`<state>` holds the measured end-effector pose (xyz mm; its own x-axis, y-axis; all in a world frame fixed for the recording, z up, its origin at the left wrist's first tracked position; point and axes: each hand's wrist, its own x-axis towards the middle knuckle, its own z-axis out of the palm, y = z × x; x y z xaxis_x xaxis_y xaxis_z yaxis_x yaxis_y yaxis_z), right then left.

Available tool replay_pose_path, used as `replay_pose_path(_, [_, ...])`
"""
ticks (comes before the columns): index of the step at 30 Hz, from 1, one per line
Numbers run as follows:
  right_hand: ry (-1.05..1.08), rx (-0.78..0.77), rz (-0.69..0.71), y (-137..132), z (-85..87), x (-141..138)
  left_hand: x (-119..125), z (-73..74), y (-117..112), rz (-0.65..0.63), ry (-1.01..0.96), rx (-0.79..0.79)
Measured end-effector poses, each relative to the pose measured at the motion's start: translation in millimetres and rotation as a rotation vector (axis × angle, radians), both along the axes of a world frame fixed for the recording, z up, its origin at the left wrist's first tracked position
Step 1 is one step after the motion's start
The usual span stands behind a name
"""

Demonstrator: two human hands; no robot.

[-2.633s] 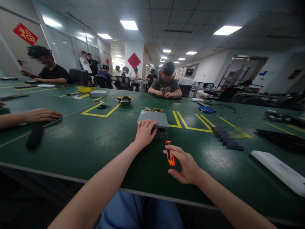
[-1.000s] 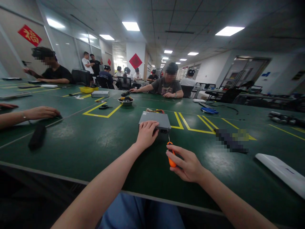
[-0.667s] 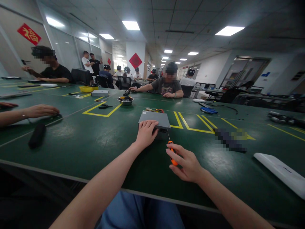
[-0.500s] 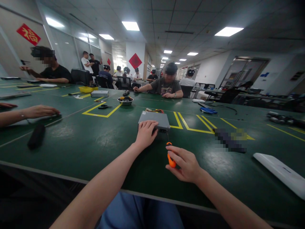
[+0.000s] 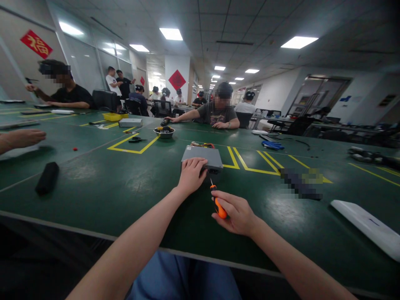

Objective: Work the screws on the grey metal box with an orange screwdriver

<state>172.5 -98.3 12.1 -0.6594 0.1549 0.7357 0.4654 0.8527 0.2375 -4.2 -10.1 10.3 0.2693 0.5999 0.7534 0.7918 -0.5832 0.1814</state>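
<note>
A flat grey metal box (image 5: 204,155) with coloured wires at its far side lies on the green table (image 5: 125,183). My left hand (image 5: 191,175) rests on the box's near left corner, fingers curled over its edge. My right hand (image 5: 236,212) is closed round an orange-handled screwdriver (image 5: 218,204), just in front of the box. The screwdriver's thin shaft points up and away, its tip a little short of the box's near face.
A metal bowl (image 5: 164,131) with small parts, black scissors (image 5: 136,140) and a blue item (image 5: 271,144) lie farther back. A black bar (image 5: 46,178) lies at the left, a white panel (image 5: 368,227) at the right. A neighbour's hand (image 5: 23,137) rests at left. Other people sit across.
My right hand has pulled the screwdriver back and to the left, its tip off the box. The neighbour's hand at left drew away, baring a small red dot.
</note>
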Motion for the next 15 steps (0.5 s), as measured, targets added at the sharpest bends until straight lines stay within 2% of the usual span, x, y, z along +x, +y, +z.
replay_pose_path(5, [-0.023, 0.007, -0.033, 0.7, -0.8, -2.3, 0.3, -1.3, 1.5, -0.001, -0.002, -0.001])
replay_pose_path(12, [-0.186, -0.083, -0.029, -5.9, 0.9, -7.8, 0.4, -0.9, 0.6, -0.001, -0.007, -0.004])
replay_pose_path(15, [-0.154, -0.075, -0.035, -5.8, -0.2, -8.5, 0.0, -0.4, 0.0, -0.004, -0.002, -0.004])
